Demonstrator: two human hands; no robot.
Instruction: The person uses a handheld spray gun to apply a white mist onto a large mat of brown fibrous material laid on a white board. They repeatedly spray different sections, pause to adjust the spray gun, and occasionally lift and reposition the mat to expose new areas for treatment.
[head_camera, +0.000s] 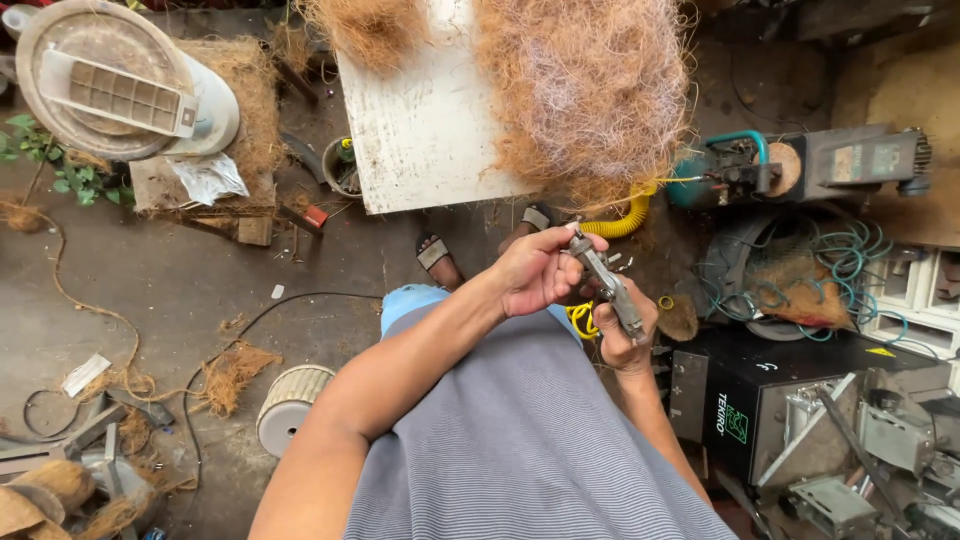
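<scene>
I hold a grey metal stapler-like tool in front of my chest, above my striped grey shirt. My right hand grips its lower body from beneath. My left hand pinches the tool's upper end with thumb and fingertips. The tool slants from upper left to lower right between the two hands. My sandalled feet show on the dirt floor below.
A white board carrying heaps of coconut fibre stands ahead. A black machine box and metal parts sit at my right, a compressor with teal hose beyond. A fan and a spool lie left.
</scene>
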